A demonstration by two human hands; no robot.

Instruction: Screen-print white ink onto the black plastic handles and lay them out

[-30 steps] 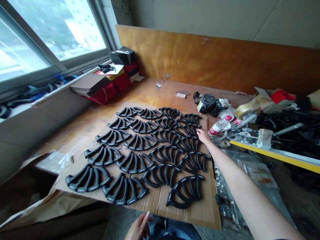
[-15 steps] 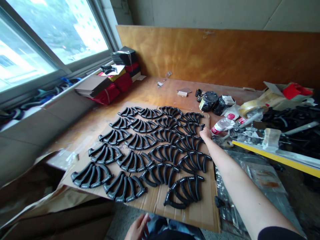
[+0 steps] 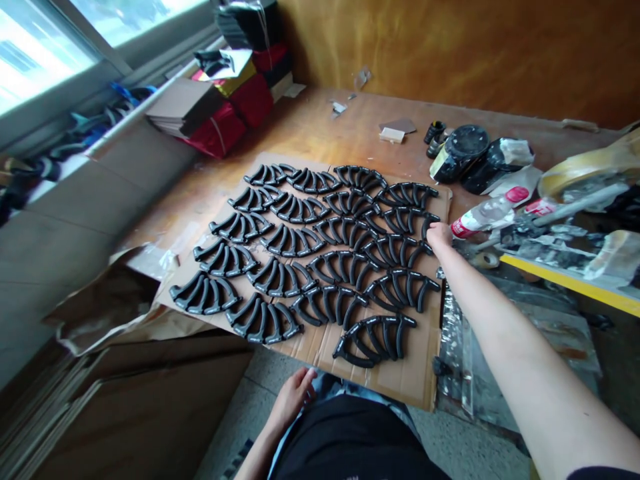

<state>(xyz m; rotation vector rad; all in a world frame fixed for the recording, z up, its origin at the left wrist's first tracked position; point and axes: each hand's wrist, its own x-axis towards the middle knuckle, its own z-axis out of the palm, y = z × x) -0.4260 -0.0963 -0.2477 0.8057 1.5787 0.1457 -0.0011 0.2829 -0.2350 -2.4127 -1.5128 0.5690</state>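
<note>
Several rows of curved black handles (image 3: pixel 293 240) lie fanned out on a flat cardboard sheet (image 3: pixel 395 383). My right hand (image 3: pixel 439 235) reaches to the sheet's right edge, its fingers closed on a black handle (image 3: pixel 427 227) at the end of a row near the back. Low in the view, my left hand (image 3: pixel 296 395) hangs by my lap, in front of the sheet's near edge. Its fingers are loosely curled, and whether anything is in them is hidden.
A plastic bottle (image 3: pixel 490 212), black jars (image 3: pixel 460 153) and a tape roll stand right of the sheet. A yellow-edged shelf (image 3: pixel 570 283) juts in at the right. Red bundles (image 3: pixel 220 130) sit at the back left, and folded cardboard (image 3: pixel 125 400) leans at the lower left.
The view has tilted down. My right hand has lowered a black handle from above the sheet's right edge to the end of a row. My left hand stays near my lap.
</note>
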